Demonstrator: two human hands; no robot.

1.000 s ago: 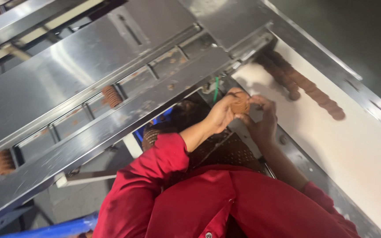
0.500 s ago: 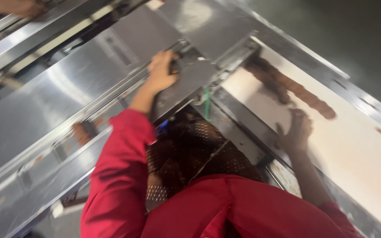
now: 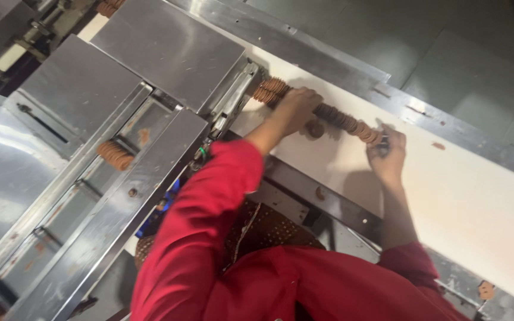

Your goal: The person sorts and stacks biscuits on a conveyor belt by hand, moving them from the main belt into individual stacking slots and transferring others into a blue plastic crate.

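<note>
Head view, looking steeply down over a person in red sleeves who leans across a steel machine toward a white conveyor surface (image 3: pixel 465 196).

A long row of round brown biscuits (image 3: pixel 343 120) lies on edge across that surface, running from the mouth of the steel machine (image 3: pixel 168 56) outward to the right. The left hand (image 3: pixel 295 107) rests on top of the row near the machine end, fingers curled down over the biscuits and partly hiding them. The right hand (image 3: pixel 388 156) sits at the row's far end, fingers pressed together against the last biscuits as if bracing them; whether it pinches any cannot be told.

One loose biscuit (image 3: pixel 314 128) lies flat just beside the row, below the left hand. A separate short stack of biscuits (image 3: pixel 115 155) stands in a steel channel (image 3: pixel 90 190) well apart to the left.

Risk, as a judgement: the row stands on edge and is held only from its two ends, so uneven squeezing could make it buckle in the middle and spill. Brittle biscuits may crack. Crumbs and fragments (image 3: pixel 438 145) already dot the surface.
</note>
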